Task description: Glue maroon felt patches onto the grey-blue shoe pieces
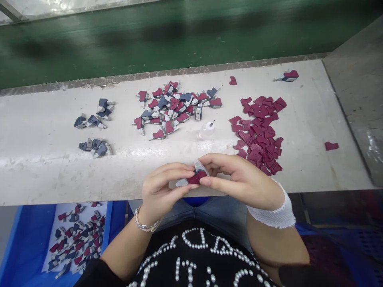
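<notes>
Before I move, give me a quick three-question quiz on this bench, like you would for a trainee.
1. Multiple choice: which wrist wears the white band? a) left b) right
2. True or false: the small bottle is left of the pile of loose red pieces.
3. Fill in: the left hand and right hand hold one part with a ____ face.

Key: 1 b; 2 true; 3 red

A scuffed green band [191, 36] spans twelve o'clock, along the far edge of the pale surface [305, 115]. A grey metal panel [359, 87] slants near three o'clock, a thin metal bar [12, 10] sits at ten, and shadowed blue perforated plastic [363, 243] at four.
</notes>
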{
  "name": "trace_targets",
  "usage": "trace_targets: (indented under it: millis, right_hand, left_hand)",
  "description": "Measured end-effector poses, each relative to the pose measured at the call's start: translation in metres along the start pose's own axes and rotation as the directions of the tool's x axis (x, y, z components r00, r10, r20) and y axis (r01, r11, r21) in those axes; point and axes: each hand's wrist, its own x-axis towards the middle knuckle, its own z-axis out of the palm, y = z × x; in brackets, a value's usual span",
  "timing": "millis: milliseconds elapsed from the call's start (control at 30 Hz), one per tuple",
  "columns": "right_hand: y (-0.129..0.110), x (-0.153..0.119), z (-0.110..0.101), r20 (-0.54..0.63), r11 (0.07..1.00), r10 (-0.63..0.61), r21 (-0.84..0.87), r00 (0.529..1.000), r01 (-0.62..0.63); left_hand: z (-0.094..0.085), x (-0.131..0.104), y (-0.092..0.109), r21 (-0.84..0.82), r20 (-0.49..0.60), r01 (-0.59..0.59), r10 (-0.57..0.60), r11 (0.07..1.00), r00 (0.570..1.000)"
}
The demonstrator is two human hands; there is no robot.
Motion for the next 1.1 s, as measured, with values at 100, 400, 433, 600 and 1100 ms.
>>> trace_targets:
  millis: [100,400,433,600,1100]
  right_hand:
    - [0.001,0.001,-0.001,0.035,0.999,-0.016,0.043,0.999,0.015]
    - [0.003,0.002,-0.001,0.065,0.995,-0.08,0.062,0.995,0.076]
    - [0.002,0.001,-0.001,0.047,0.997,-0.076,0.017,0.996,0.075]
    - [-0.002,-0.003,0.001,0.013,0.981,-0.084,-0.174,0.996,0.085]
    - [0.003,0.003,0.0,0.047,0.987,-0.11,-0.11,0.993,0.114]
  left_hand:
    - [-0.001,0.001,0.0,-0.005,0.004,-0.043,0.043,0.999,0.999]
    - [-0.003,0.004,0.007,0.087,0.073,-0.131,0.125,0.988,0.989]
    - [-0.003,0.005,0.008,0.099,0.072,-0.128,0.121,0.987,0.99]
    - [-0.001,0.005,0.013,0.139,0.07,-0.127,0.118,0.982,0.991]
    - [-0.001,0.003,0.011,0.18,0.064,-0.13,0.12,0.975,0.991]
